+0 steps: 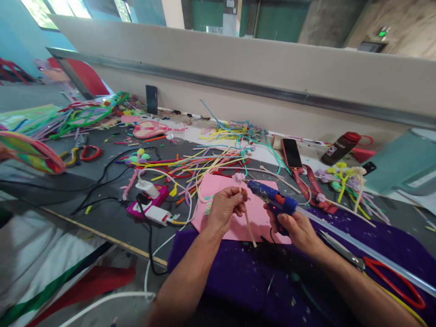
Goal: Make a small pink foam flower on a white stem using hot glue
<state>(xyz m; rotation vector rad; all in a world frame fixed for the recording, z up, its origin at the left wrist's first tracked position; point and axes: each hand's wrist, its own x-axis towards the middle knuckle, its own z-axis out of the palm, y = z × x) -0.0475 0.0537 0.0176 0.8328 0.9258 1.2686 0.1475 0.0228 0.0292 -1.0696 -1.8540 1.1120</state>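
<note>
My left hand (227,205) pinches a cream pipe cleaner stem (250,227) topped by a small pale pink pipe cleaner flower (239,177). In my right hand (299,229) is a blue hot glue gun (275,196), its nozzle pointing left, close to the stem just below the flower. A red light glows on the gun's body, and a long clear glue stick (361,247) runs out of its back end. Beneath both hands lies a pink sheet (211,185) on purple cloth (190,259).
Red-handled scissors (354,261) lie beside my right forearm. A pink power strip (150,204) with chargers and cables sits to the left. Loose pipe cleaners (190,165), a phone (291,153) and a bottle (342,147) lie farther back. Another person's hand (4,152) shows at far left.
</note>
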